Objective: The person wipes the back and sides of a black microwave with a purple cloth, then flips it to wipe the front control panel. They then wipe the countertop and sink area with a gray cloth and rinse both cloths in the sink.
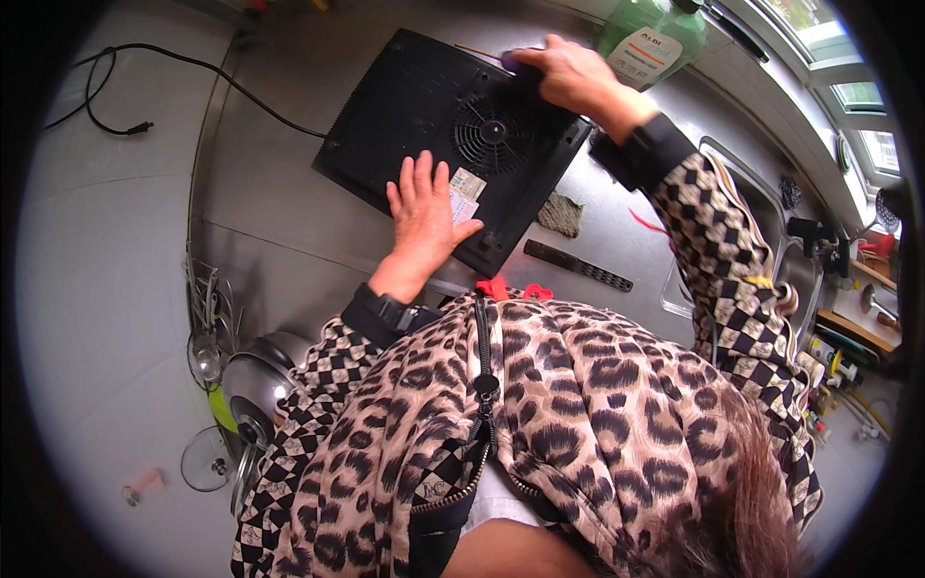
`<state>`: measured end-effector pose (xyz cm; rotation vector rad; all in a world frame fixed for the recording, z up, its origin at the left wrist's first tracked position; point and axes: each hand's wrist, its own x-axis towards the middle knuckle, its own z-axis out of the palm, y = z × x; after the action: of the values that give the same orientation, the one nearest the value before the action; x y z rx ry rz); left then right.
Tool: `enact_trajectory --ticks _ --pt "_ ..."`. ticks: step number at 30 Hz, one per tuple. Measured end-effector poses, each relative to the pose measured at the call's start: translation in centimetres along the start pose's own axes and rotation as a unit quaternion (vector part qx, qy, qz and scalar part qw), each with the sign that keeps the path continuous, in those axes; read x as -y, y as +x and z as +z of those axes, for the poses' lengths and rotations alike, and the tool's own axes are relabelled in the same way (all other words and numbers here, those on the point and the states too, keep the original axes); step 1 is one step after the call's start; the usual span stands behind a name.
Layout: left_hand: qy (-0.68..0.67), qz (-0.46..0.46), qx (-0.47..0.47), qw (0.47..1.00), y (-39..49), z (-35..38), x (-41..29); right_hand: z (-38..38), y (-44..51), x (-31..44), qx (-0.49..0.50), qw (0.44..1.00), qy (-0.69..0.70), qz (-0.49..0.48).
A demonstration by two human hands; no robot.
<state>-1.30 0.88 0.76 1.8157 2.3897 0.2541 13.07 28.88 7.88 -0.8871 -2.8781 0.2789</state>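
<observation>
A black portable cooktop (390, 108) lies upside down on the stainless steel counter, its round fan grille (493, 131) facing up. My left hand (423, 217) rests flat on its near left side, fingers spread, partly over paper labels (468, 186) that bear writing. At the far right edge of the cooktop, my right hand (582, 79) grips a dark purple item (522, 63), possibly a cloth; my fingers cover most of it. A thin yellowish stick (475, 50) shows beside that item at the far edge.
A greenish scouring pad (561, 214) and a black tool with a perforated end (578, 265) lie right of the cooktop. Behind my right hand stands a green dish-soap bottle (650, 47). The power cord (217, 79) runs left. A sink (744, 184) is at right, pans (253, 383) at left.
</observation>
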Motion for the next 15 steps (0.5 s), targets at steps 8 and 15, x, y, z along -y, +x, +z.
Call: enact_trajectory --ticks 8,15 --pt "0.013 0.001 -0.035 0.999 0.2 1.5 -0.5 2.1 -2.6 -0.8 0.133 0.984 -0.081 -0.081" --pt "0.014 0.02 -0.035 0.999 0.5 1.3 -0.4 -2.4 -3.1 -2.0 0.209 0.965 -0.112 -0.111"
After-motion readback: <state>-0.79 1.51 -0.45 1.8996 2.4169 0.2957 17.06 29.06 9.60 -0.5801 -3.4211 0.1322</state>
